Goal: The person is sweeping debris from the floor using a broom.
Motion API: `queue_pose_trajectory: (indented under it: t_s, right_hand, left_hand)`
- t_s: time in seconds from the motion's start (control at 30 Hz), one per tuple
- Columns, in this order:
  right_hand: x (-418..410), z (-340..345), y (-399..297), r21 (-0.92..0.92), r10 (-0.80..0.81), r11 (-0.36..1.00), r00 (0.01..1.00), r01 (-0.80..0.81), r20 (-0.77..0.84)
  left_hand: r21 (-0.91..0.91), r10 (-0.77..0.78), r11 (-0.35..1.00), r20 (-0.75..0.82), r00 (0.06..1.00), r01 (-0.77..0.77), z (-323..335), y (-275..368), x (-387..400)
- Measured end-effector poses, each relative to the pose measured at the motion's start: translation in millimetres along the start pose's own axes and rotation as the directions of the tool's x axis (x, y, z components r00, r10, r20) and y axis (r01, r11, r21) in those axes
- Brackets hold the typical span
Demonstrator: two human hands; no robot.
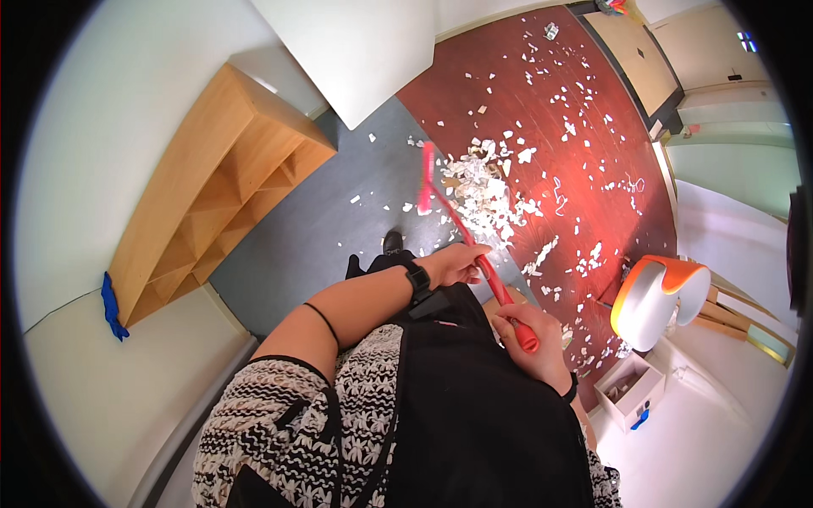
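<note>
A red broom point(448, 209) slants from its handle end by my body to its pink-red head, which is over the grey floor beside a pile of white scraps point(486, 190). My left hand point(454, 263), with a black watch on the wrist, is closed around the middle of the handle. Closer to the handle's end, my right hand point(533, 336) grips it as well. The scraps look like torn paper or foam; I cannot tell which. They are heaped where the grey floor meets the red-brown floor, and many more lie scattered over the red-brown part.
A wooden cubby shelf point(222, 190) stands at the left, with a blue cloth point(114, 308) at its end. A white panel point(362, 51) juts in at the top. At the right are an orange and white chair point(657, 295) and a white box point(629, 390). My black shoe point(393, 242) is on the grey floor.
</note>
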State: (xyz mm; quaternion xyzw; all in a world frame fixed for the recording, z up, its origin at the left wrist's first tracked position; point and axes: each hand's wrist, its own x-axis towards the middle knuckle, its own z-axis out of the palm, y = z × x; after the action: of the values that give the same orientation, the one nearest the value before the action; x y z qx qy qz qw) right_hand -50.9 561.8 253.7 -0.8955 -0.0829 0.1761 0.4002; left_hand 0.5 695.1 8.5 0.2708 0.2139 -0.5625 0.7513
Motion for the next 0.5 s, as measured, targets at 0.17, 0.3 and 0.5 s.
queue_pose_trajectory:
  t_s: [0.17, 0.3, 0.5]
  right_hand:
    - [8, 2, 37, 0.210, 0.069, 0.974, 0.994, -0.084, 0.079]
    - [28, -4, 57, 0.165, -0.142, 0.980, 0.970, 0.110, 0.197]
    - [39, -12, 116, 0.168, -0.247, 0.966, 0.886, 0.196, 0.393]
  left_hand:
    - [-0.043, 0.011, 0.999, -0.274, 0.962, -0.023, -16, -11, -11]
    - [-0.144, 0.023, 0.986, -0.354, 0.935, -0.078, -22, -35, -13]
    - [-0.263, 0.096, 0.946, -0.337, 0.937, -0.192, -27, -65, 27]
